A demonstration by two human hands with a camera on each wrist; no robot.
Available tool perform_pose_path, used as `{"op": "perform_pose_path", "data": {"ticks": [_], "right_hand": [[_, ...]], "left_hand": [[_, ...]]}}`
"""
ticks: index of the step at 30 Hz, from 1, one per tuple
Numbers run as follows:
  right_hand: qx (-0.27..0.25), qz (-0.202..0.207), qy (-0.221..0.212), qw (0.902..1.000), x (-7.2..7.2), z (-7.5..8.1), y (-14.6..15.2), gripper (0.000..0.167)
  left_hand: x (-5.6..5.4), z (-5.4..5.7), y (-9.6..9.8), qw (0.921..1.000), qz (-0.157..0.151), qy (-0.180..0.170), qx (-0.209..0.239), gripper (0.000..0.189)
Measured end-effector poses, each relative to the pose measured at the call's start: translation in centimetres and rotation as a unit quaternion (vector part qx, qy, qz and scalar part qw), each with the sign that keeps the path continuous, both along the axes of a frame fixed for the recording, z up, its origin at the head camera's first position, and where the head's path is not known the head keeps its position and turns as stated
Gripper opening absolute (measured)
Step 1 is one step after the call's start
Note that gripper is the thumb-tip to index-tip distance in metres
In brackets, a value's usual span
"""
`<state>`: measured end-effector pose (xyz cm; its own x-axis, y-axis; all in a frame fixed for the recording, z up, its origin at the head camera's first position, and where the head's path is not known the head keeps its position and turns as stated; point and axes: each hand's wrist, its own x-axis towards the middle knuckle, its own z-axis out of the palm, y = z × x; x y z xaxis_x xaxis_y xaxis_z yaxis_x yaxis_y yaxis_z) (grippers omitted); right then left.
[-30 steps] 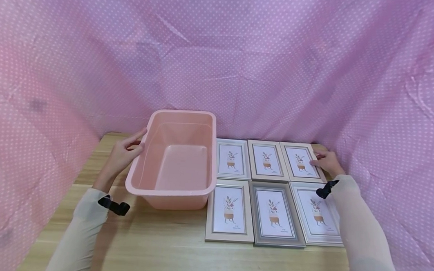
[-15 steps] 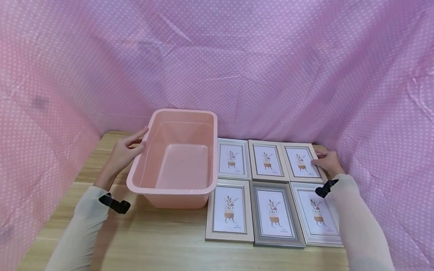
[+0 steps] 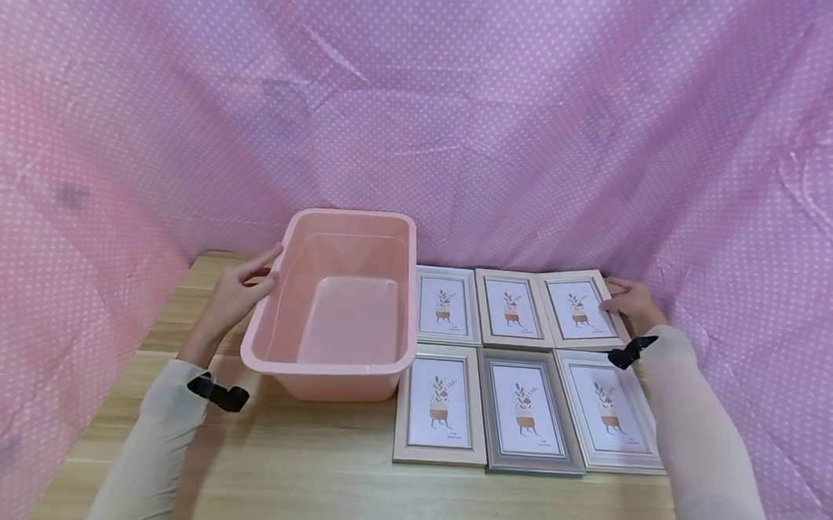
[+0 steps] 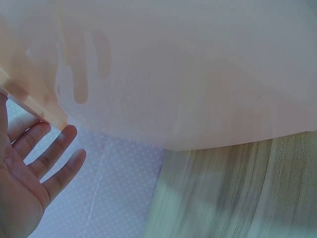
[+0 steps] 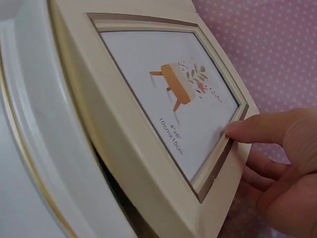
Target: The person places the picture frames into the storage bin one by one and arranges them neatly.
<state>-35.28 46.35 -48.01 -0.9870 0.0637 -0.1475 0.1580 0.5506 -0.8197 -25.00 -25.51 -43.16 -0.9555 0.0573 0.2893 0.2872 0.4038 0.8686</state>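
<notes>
A pink plastic tub (image 3: 350,319) stands on the left half of the table. At its left rim is my left hand (image 3: 234,294), thumb at the rim's top, fingers under its outer edge. In the left wrist view the fingers (image 4: 52,153) lie spread below the tub wall (image 4: 198,89). My right hand (image 3: 633,301) pinches the right edge of the back-right cream picture frame (image 3: 578,309). The right wrist view shows the thumb (image 5: 247,130) on the frame's face, fingers behind it. That frame is tilted, and a dark gap shows under its near edge.
Several more picture frames lie face up in two rows: white (image 3: 445,305) and cream (image 3: 513,308) behind, cream (image 3: 441,406), grey (image 3: 530,411) and white (image 3: 610,411) in front. Pink dotted cloth (image 3: 424,119) hangs around the wooden table (image 3: 306,474).
The back-right frame has turned slightly and its far edge has shifted up and left, while my right hand keeps its pinch on it. My left hand and the tub stay put.
</notes>
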Motion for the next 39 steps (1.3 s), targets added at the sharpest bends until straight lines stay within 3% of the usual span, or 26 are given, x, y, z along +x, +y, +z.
{"op": "perform_pose_path", "data": {"ticks": [4, 11, 19, 26, 39], "right_hand": [[0.032, 0.022, -0.029, 0.9988, 0.0, 1.2, 0.3, 0.076], [-0.049, 0.037, -0.092, 0.9938, 0.0, 2.8, 0.8, 0.074], [-0.057, 0.039, -0.118, 0.9905, -0.2, 3.8, 0.8, 0.075], [-0.031, 0.033, -0.107, 0.9932, 0.1, 4.7, 0.4, 0.074], [-0.084, 0.031, -0.070, 0.9936, 0.2, 6.2, -0.6, 0.073]], "left_hand": [[0.0, 0.1, 0.0, 1.0000, -0.002, 0.000, -0.003, 0.051], [0.2, 0.5, 0.1, 0.9999, -0.002, -0.009, -0.008, 0.051], [0.3, 0.5, 0.2, 0.9999, -0.005, -0.014, 0.004, 0.050], [0.4, 0.3, 0.2, 0.9995, 0.002, -0.029, 0.007, 0.051], [0.4, -0.1, 0.1, 0.9998, 0.004, -0.018, 0.010, 0.050]]}}
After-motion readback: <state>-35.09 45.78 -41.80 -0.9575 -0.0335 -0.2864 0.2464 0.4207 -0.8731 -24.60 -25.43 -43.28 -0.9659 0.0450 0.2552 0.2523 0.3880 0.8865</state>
